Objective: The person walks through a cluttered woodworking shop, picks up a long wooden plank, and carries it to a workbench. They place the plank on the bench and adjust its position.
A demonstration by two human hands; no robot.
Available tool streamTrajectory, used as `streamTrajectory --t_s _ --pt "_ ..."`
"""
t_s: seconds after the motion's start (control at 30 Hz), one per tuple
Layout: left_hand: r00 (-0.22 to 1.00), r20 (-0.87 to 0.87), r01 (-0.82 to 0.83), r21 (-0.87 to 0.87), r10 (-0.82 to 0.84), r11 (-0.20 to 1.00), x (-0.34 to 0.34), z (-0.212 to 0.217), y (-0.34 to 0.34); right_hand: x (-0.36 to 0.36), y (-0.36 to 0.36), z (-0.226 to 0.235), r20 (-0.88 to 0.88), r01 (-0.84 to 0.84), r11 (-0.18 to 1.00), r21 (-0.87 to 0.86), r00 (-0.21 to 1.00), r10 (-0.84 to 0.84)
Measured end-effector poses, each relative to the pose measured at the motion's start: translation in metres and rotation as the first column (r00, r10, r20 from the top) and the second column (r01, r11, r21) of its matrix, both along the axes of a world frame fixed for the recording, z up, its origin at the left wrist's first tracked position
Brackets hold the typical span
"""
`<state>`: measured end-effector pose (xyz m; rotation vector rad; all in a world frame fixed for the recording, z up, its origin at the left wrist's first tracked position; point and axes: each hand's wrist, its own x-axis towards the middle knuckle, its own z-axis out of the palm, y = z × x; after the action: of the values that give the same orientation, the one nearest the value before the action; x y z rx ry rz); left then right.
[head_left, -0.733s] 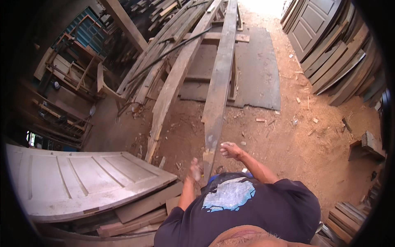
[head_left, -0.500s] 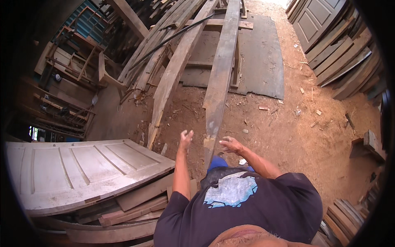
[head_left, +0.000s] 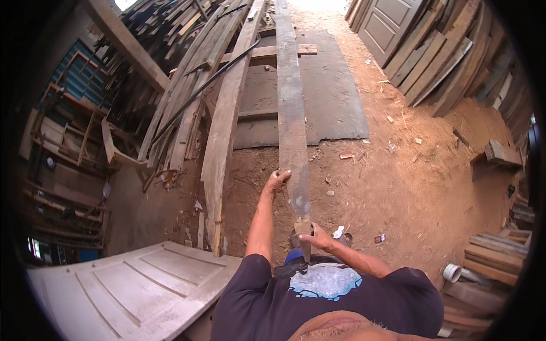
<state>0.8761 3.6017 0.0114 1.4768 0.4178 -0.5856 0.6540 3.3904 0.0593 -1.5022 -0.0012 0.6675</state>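
Observation:
A long, worn wooden plank (head_left: 292, 122) runs from close to my body away to the far end of the yard. My left hand (head_left: 278, 180) grips its left edge, thumb on the top face and fingers curled underneath. Nearer my waist, my right hand (head_left: 318, 237) holds the plank's narrow, lighter end from the right; some of its fingers are hidden beneath. To the left lies a second long plank (head_left: 223, 128) with a ragged near end, touched by neither hand.
A black hose or pipe (head_left: 199, 90) lies across stacked boards on the left. A crosspiece (head_left: 261, 53) passes under the planks. The white panelled door (head_left: 165, 273) is at lower left. Boards (head_left: 438, 62) and a brown door (head_left: 389, 28) lean at right. A white pipe (head_left: 453, 273) lies lower right.
Both hands were apart in the air on either side of the plank's near end; now they have closed on it. The view has shifted, bringing the white pipe into sight.

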Motion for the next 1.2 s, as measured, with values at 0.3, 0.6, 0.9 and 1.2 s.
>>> streamTrajectory --t_s 0.3,0.6,0.9,1.2 --pt "0.996 -0.027 0.073 -0.273 -0.083 0.959 0.002 0.04 -0.015 -0.02 0.046 0.022 0.039 0.313 0.905 -0.288 0.948 -0.316" --pt "0.999 -0.038 0.029 -0.241 -0.039 0.97 0.008 0.031 -0.016 -0.018 0.048 0.027 0.16 0.316 0.832 -0.457 0.949 -0.272" --pt "0.996 -0.051 0.064 -0.158 -0.073 0.985 -0.003 0.055 -0.028 -0.023 0.035 0.005 0.156 0.288 0.871 -0.397 0.957 -0.245" --pt "0.999 0.006 0.052 -0.229 -0.052 0.972 -0.003 0.038 -0.025 -0.023 0.024 -0.036 -0.097 0.32 0.947 -0.005 0.943 -0.319"
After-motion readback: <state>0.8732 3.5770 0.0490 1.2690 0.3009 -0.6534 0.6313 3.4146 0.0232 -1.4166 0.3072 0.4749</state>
